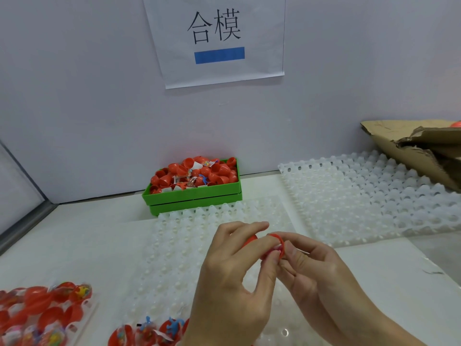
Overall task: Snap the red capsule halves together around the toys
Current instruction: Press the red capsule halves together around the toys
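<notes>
Item: red capsule halves, glossy red-orange plastic, thin-walled. We hold two of them together above the white dimpled tray. One half shows its rounded dome near our left hand, whose thumb and fingers curl round it; the other shows a thin circular rim facing our right hand, whose fingertips pinch that rim. The two hands meet at the capsule, fingertips touching. We cannot tell whether the halves are fully seated, nor what lies inside.

Stock: a green bin against the back wall, heaped with loose red halves and small wrapped toys. At lower left, filled capsule halves in a clear tray, with coloured toys visible. A second white tray lies at right, beside torn cardboard. A paper sign hangs on the wall.
</notes>
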`<action>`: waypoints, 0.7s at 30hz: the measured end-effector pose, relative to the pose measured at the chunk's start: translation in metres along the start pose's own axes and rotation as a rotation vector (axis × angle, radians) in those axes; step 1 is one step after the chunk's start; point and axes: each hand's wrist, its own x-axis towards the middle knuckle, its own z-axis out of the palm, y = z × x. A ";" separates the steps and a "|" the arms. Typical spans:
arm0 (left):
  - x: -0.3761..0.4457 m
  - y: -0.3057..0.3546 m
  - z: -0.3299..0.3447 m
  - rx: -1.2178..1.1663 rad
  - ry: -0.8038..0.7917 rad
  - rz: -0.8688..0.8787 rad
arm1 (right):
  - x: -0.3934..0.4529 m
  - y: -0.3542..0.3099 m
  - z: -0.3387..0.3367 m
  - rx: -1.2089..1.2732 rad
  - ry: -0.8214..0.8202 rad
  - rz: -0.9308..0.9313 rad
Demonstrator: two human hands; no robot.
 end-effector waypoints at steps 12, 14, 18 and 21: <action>0.002 0.007 0.001 -0.122 0.019 -0.290 | 0.002 0.003 -0.004 -0.118 -0.020 -0.052; 0.002 0.009 0.001 -0.169 0.021 -0.335 | 0.003 0.002 -0.006 -0.131 -0.019 -0.060; 0.002 0.008 0.001 -0.331 0.087 -0.451 | 0.002 0.001 -0.007 -0.169 -0.024 -0.062; 0.002 0.007 0.002 -0.442 0.157 -0.493 | 0.002 0.001 -0.006 -0.178 -0.033 -0.071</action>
